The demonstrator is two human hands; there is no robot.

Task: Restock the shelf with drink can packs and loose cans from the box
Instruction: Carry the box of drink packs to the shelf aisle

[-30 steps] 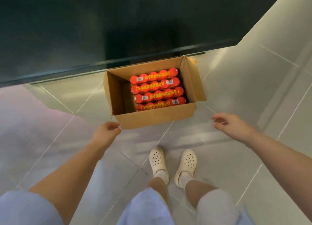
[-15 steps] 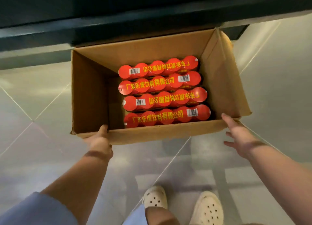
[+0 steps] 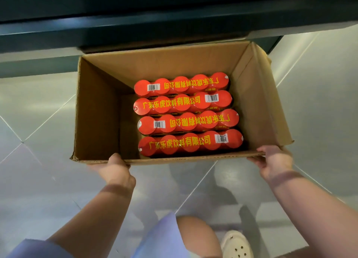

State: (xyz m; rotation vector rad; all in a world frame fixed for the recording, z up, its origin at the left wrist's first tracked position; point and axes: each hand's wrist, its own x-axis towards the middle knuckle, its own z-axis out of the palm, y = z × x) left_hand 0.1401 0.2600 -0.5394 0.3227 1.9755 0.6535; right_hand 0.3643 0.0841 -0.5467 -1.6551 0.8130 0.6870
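Head view: closer in than a half-second back; both hands now on box [image 3: 175, 110] near rim, earlier just short of it. Left hand [image 3: 114, 170] gripping near-left edge, thumb on top. Right hand [image 3: 275, 160] clasping near-right corner. Four red packs [image 3: 186, 114] side by side inside, box on floor [image 3: 38, 112] below dark shelf [image 3: 174, 25]. Step: taking hold of box. Next, probably: lift or drag level, weight sits right.

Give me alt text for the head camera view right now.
Two hands, left hand and right hand, grip the near edge of an open cardboard box on a tiled floor. Inside lie four red shrink-wrapped can packs in rows.
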